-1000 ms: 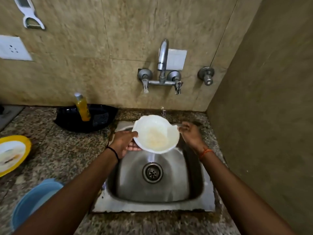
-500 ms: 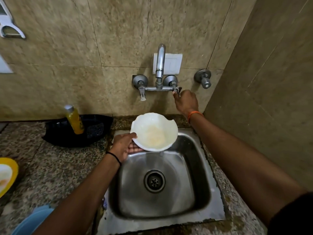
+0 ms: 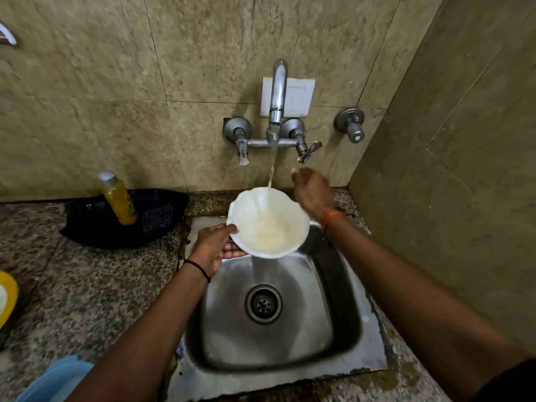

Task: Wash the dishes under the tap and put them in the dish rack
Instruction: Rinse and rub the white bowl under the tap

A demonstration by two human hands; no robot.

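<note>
My left hand (image 3: pixel 213 246) grips a white bowl (image 3: pixel 268 223) by its left rim, thumb on top and fingers underneath, over the back of the steel sink (image 3: pixel 342 338). The bowl holds a yellowish residue in its bottom. Water runs from the wall tap (image 3: pixel 278 91) in a thin stream into the bowl's far side. My right hand (image 3: pixel 313 190) hovers just right of the stream, below the right tap handle (image 3: pixel 309 150), fingers loosely curled and holding nothing.
A black tray (image 3: pixel 95 227) holding a yellow soap bottle (image 3: pixel 118 198) and a dark scrubber (image 3: pixel 156 217) sits on the granite counter left of the sink. A yellow plate (image 3: pixel 7 297) and a blue plastic container (image 3: pixel 55 381) lie at the left edge. A tiled wall closes in on the right.
My right hand left the bowl, reached up to the right tap handle, then dropped below it. Water now flows into the bowl. The handle sits turned.
</note>
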